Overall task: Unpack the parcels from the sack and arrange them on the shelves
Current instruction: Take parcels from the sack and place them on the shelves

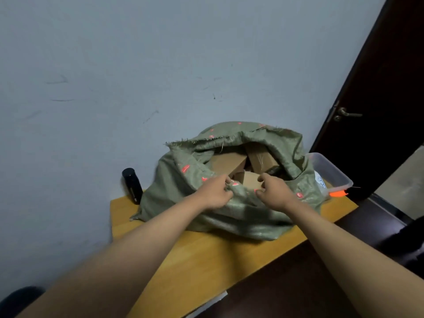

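Observation:
A green woven sack (231,216) with red marks lies open on a wooden table (206,255) against the wall. Several brown cardboard parcels show in its mouth, among them a larger box (226,162) and a small box (250,181) at the front. My left hand (216,191) pinches the sack's near rim beside the small box. My right hand (274,191) has its fingers curled round the small box's right edge and the rim there. No shelves are in view.
A black bottle (132,185) stands on the table's far left corner by the wall. A clear plastic tub (332,173) with an orange clip sits behind the sack on the right. A dark door (378,99) with a handle stands at right.

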